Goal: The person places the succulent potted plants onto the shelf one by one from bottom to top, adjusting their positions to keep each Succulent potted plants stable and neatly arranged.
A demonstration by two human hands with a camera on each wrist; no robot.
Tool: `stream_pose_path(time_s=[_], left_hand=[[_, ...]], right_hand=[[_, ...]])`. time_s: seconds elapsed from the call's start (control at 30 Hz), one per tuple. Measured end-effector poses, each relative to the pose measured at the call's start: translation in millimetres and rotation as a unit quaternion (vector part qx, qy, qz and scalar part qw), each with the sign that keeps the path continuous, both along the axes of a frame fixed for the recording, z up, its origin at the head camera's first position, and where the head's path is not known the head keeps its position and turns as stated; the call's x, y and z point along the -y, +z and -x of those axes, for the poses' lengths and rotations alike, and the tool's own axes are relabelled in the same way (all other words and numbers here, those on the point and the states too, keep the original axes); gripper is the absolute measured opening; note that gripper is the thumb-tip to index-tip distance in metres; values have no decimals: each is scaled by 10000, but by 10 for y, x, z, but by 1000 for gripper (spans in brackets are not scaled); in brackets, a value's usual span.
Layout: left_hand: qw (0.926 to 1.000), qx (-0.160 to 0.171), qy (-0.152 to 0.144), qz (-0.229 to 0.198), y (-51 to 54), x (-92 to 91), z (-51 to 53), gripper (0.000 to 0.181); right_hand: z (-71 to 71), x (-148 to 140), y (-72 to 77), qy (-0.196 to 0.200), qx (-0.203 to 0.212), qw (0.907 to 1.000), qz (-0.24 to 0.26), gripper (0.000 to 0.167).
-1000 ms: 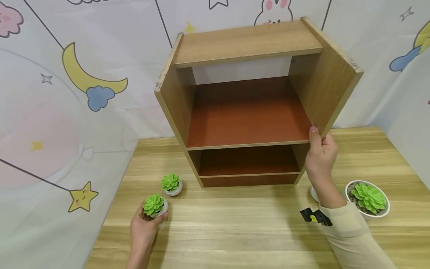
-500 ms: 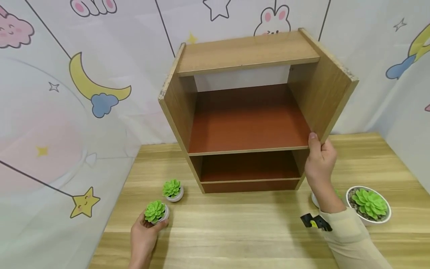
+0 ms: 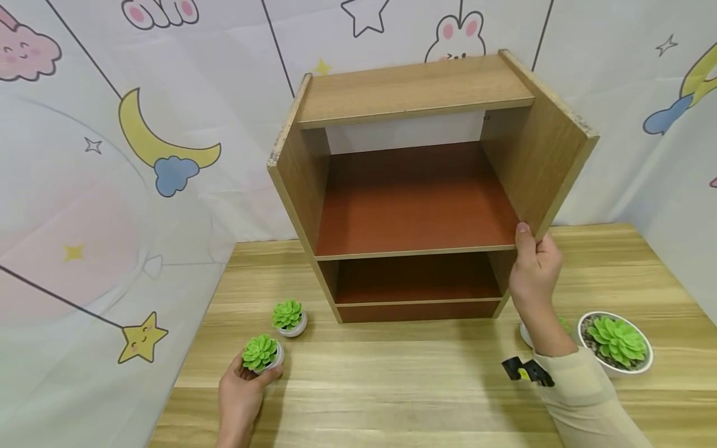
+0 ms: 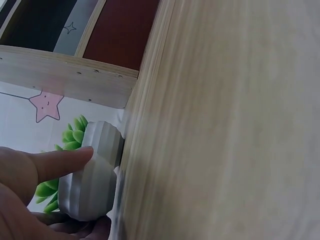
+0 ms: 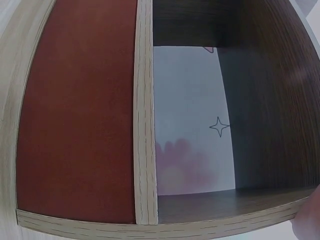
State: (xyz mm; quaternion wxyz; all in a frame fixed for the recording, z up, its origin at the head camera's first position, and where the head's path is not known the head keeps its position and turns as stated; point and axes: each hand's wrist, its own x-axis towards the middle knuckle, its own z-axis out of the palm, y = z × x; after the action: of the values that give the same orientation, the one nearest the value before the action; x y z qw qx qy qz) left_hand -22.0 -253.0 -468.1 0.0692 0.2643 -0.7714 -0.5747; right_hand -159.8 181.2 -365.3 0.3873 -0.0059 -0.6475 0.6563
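Note:
In the head view, my left hand (image 3: 241, 393) grips a small potted succulent (image 3: 260, 353) at the table's left side, thumb on one side of its pot and fingers on the other. The left wrist view shows its white ribbed pot (image 4: 89, 192) low at the table surface. Just behind it stands a second small potted succulent (image 3: 288, 315), which nobody holds. My right hand (image 3: 534, 274) grips the right side panel of a wooden shelf unit (image 3: 414, 252), its thumb at the end of the middle board. Only a fingertip of that hand appears in the right wrist view.
A larger potted succulent (image 3: 616, 342) in a white bowl stands on the right of the wooden table (image 3: 386, 386). Another small white pot (image 3: 525, 335) is partly hidden behind my right forearm. A printed cloth (image 3: 235, 74) hangs behind the shelf unit.
The head view has tilted up slightly, so everything sits lower in it. Both hands keep their holds, on the potted succulent and on the shelf unit, with no clear movement.

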Motion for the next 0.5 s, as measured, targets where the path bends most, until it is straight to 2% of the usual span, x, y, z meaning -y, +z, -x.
stream_pose_path(time_s=[0.5], left_hand=[[9998, -93, 104, -105, 81, -82, -45, 87]], right_hand=[[-17, 19, 31, -3, -12, 10000, -10, 28]])
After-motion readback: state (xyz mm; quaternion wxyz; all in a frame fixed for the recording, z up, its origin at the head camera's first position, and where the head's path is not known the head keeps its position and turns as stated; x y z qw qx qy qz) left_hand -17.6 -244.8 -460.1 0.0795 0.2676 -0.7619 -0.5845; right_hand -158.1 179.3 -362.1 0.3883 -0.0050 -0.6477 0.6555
